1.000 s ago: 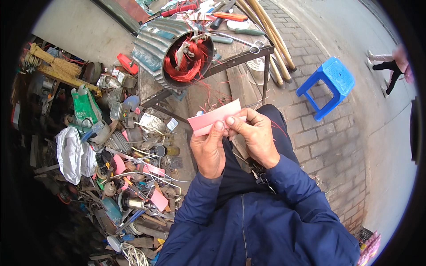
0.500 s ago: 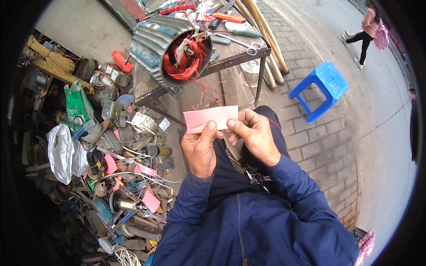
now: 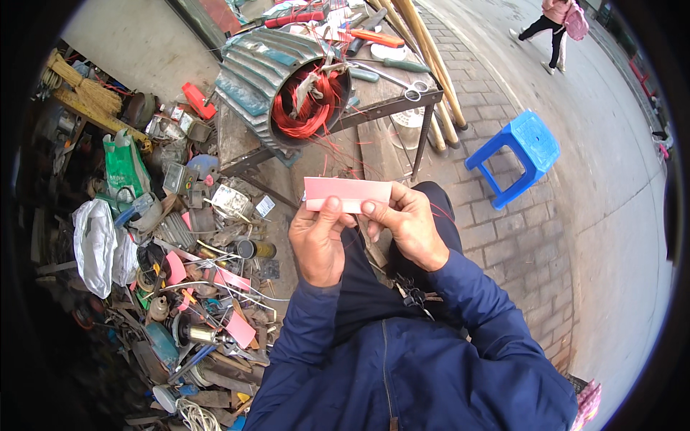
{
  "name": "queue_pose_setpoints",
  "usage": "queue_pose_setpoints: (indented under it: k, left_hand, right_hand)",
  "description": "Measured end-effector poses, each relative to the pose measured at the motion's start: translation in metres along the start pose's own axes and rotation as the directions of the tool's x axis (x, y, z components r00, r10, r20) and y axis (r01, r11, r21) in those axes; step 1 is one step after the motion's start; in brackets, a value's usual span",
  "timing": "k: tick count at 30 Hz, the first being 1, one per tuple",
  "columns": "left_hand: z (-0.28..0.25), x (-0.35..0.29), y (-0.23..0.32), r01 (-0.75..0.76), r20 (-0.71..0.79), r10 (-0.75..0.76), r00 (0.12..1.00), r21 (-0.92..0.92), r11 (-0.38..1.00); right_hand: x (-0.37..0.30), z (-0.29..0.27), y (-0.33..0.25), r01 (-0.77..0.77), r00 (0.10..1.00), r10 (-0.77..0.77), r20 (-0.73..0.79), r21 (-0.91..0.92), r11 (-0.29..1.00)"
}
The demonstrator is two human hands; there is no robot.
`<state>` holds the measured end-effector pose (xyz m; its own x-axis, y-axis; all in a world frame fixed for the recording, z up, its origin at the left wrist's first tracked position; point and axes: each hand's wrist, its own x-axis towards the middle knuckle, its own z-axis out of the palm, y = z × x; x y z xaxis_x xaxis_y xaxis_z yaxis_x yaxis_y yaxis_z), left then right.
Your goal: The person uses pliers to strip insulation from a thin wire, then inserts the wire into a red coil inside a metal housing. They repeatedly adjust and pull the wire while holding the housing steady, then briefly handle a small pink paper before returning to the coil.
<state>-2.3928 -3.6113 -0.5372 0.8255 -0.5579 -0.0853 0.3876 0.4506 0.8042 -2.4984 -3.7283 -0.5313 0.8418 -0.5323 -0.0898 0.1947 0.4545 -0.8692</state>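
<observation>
Between my two hands, above my lap, is a strip of pink paper or thin card [image 3: 348,189] with a fold running along its length. My left hand [image 3: 320,244] pinches its lower left part, thumb in front and fingers behind. My right hand [image 3: 410,226] grips the lower right end the same way. Beyond the strip, on a worn table, lies a ribbed grey-green motor housing [image 3: 251,86]. Bundles of red wire [image 3: 309,108] fill its open end, and loose red strands hang toward the strip.
Scissors [image 3: 415,90], an orange-handled tool [image 3: 377,37] and other hand tools crowd the table [image 3: 388,105]. A blue plastic stool [image 3: 528,144] stands on the paving at right. Mixed parts, scraps and bags [image 3: 95,241] cover the left side. Someone in pink [image 3: 555,13] walks on the road.
The fold now shows as a clearer lower flap, and the strip sits more level in my hands. The walking person has moved farther off along the road. My view has shifted slightly.
</observation>
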Motion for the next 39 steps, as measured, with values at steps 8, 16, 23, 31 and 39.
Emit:
queue_pose_setpoints:
  k: [8,16,23,31,39]
  left_hand:
    - [-0.021,0.01,0.01,-0.055,-0.03,0.055,0.998,0.006,0.998]
    - [0.002,0.0,-0.01,0.138,0.2,-0.118,0.973,-0.089,0.986]
    - [-0.007,0.001,-0.002,0.049,0.098,-0.059,0.993,0.101,0.994]
    - [-0.011,0.004,0.007,0.022,0.125,-0.046,0.991,0.182,0.983]
    - [0.005,0.017,0.013,0.118,0.266,-0.146,0.953,0.12,0.986]
  right_hand:
    - [0.001,0.0,0.0,-0.035,0.999,0.035,-0.013,-0.022,0.999]
    - [0.005,0.012,0.015,0.044,0.999,-0.044,-0.021,-0.001,0.999]
    - [-0.007,0.007,0.031,0.106,0.993,-0.102,-0.057,0.076,0.991]
    - [-0.022,-0.006,0.025,0.027,0.999,-0.028,0.02,0.043,0.999]
    - [-0.007,-0.016,0.001,0.293,0.953,-0.285,0.105,-0.071,0.954]
